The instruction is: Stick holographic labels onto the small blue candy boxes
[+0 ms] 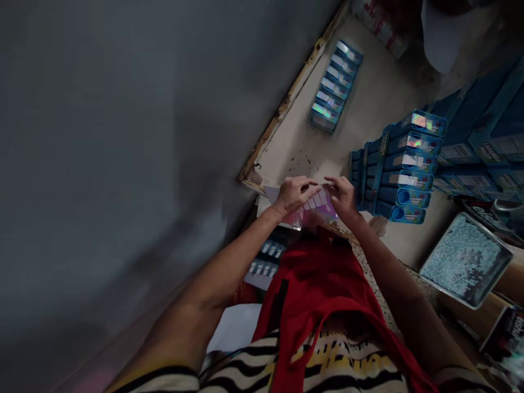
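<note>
My left hand [297, 195] is closed with its fingers bent over a sheet of labels [317, 202]. The sheet has white rectangles in a row and a shiny pink-purple part. Facing it from the right, my right hand [343, 197] has its thumb and finger pinched above the sheet's right side. Anything between the fingertips is too small to make out. Beside my right hand stands a stack of blue boxes [393, 169]. Shiny labels show on the ends of the upper boxes; the two lowest show a round blue mark instead.
A row of blue boxes [336, 86] with shiny labels lies farther off on the pale table [376, 71]. More blue boxes [487, 131] are piled at the right. A tray of pale blue pieces [466, 259] sits at the lower right. The grey wall [123, 136] fills the left.
</note>
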